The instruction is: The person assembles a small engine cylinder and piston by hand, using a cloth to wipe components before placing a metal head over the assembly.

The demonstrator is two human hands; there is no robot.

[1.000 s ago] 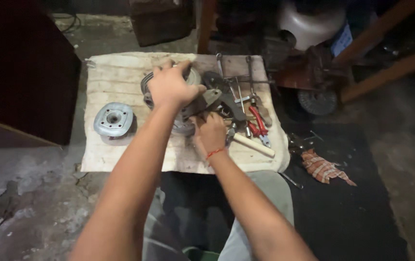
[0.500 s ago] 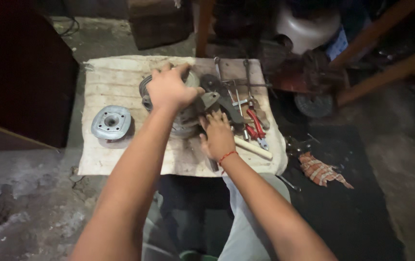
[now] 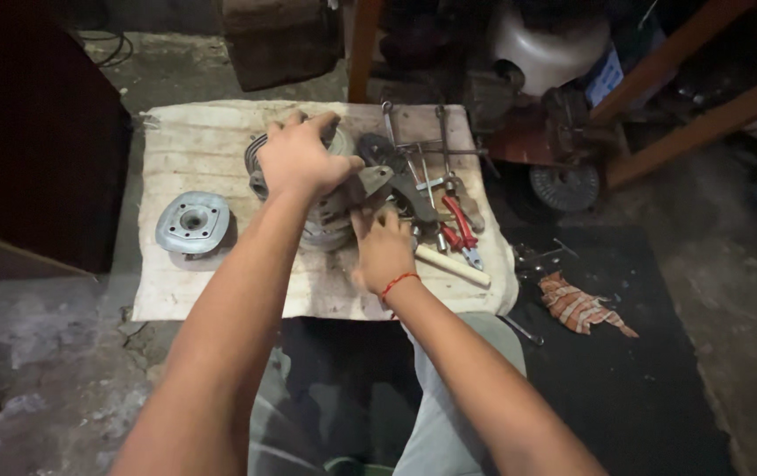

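Our left hand (image 3: 302, 160) grips the top of the ribbed metal engine part (image 3: 325, 207), which lies on its side across the cloth (image 3: 193, 282), while our right hand (image 3: 382, 249) presses open against it.

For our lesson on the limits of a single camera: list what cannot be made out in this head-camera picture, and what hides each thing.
1. Head view: the left hand covers the top of the grey finned metal engine part.
2. Head view: the right hand hides whatever its fingers touch.
3. Head view: the pile of metal hand tools overlaps, dim; single tools are unclear.
4. Head view: the white rounded machine body is cut by the top edge.
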